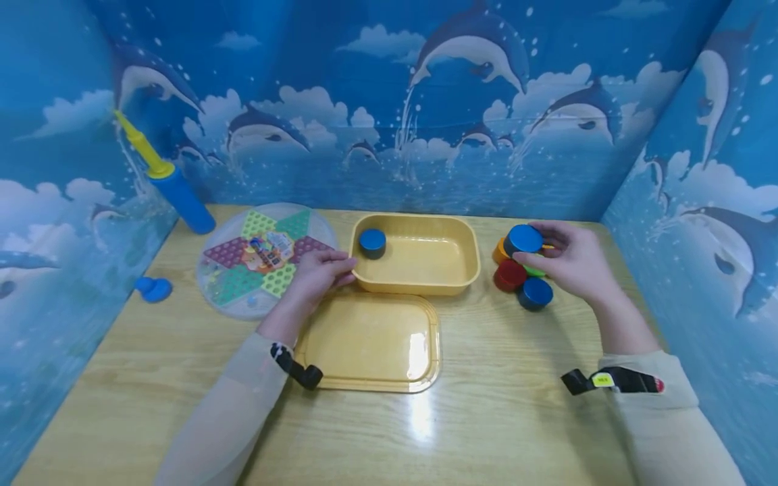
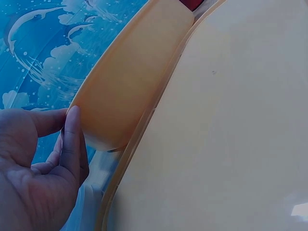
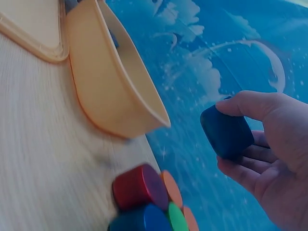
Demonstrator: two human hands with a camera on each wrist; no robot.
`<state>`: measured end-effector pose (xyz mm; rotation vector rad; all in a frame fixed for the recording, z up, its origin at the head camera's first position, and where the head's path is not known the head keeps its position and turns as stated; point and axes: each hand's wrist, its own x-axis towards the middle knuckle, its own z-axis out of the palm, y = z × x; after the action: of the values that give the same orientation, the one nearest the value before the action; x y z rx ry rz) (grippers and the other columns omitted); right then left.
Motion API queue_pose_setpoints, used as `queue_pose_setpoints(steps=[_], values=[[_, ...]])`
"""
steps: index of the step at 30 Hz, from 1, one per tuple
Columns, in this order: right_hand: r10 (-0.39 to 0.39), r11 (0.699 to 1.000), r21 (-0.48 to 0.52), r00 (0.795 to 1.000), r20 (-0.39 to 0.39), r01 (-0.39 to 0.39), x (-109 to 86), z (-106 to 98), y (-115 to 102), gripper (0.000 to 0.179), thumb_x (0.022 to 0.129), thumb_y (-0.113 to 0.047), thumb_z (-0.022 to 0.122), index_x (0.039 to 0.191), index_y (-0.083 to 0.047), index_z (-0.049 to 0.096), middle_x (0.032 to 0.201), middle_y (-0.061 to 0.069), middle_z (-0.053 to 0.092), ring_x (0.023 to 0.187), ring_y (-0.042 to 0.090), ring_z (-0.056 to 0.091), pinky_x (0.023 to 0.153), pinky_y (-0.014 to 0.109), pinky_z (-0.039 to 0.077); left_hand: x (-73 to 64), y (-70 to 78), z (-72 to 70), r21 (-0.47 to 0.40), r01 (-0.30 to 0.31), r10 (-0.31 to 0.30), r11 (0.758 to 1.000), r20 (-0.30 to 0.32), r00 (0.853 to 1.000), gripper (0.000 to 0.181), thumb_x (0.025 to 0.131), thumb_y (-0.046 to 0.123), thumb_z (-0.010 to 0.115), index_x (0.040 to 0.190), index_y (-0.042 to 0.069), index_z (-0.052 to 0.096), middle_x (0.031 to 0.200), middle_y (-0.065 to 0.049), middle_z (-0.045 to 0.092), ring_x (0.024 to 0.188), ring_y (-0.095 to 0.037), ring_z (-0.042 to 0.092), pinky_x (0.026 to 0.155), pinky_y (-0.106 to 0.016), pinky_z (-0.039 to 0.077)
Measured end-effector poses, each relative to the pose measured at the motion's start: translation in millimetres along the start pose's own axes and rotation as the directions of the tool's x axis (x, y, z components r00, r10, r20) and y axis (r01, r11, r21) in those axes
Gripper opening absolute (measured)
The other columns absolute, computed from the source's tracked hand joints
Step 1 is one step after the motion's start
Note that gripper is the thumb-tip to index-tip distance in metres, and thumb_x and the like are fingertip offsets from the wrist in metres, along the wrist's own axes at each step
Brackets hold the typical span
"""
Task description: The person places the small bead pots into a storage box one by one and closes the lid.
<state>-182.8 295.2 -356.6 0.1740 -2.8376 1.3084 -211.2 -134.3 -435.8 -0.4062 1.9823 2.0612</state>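
Observation:
My left hand (image 1: pixel 317 275) pinches the left rim of a yellow plastic box (image 1: pixel 419 288) between thumb and fingers, plainly so in the left wrist view. Inside the box, at its left end, sits one blue round block (image 1: pixel 373 244). Right of the box, my right hand (image 1: pixel 574 262) holds another blue block (image 1: pixel 524 239) by its sides, raised over a cluster of round blocks. That cluster has a red block (image 1: pixel 510 275), a blue one (image 1: pixel 535 294), a green one (image 3: pixel 177 219) and orange ones (image 3: pixel 172 188), partly hidden by the hand and held block.
The yellow lid (image 1: pixel 365 344) lies flat in front of the box. A round star-patterned game board (image 1: pixel 234 287) is at the left, partly behind my left hand. Farther left are a blue-and-yellow pump (image 1: pixel 182 199) and a small blue piece (image 1: pixel 154 289). Dolphin-print walls enclose the table.

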Motion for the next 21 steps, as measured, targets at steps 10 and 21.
queue_pose_setpoints(steps=[10, 21], values=[[0.002, 0.999, 0.034, 0.997, 0.077, -0.004, 28.6, 31, -25, 0.070, 0.094, -0.031, 0.085, 0.148, 0.002, 0.055, 0.146, 0.021, 0.058, 0.129, 0.039, 0.060, 0.105, 0.054, 0.057, 1.0, 0.1, -0.4, -0.008, 0.008, -0.008, 1.000, 0.000, 1.000, 0.038, 0.100, 0.008, 0.076, 0.132, -0.009, 0.063, 0.121, -0.018, 0.062, 0.084, -0.015, 0.071, 0.083, -0.026, 0.066], [-0.092, 0.993, 0.091, 0.977, 0.192, 0.076, 60.6, 73, -34, 0.065, 0.093, -0.024, 0.087, 0.146, 0.001, 0.059, 0.140, 0.020, 0.062, 0.124, 0.039, 0.063, 0.103, 0.054, 0.058, 0.6, 0.6, 0.5, 0.016, 0.016, -0.016, 1.000, -0.014, 1.000, 0.036, 0.100, 0.010, 0.076, 0.130, -0.006, 0.065, 0.124, -0.019, 0.062, 0.088, -0.017, 0.072, 0.085, -0.028, 0.065]])
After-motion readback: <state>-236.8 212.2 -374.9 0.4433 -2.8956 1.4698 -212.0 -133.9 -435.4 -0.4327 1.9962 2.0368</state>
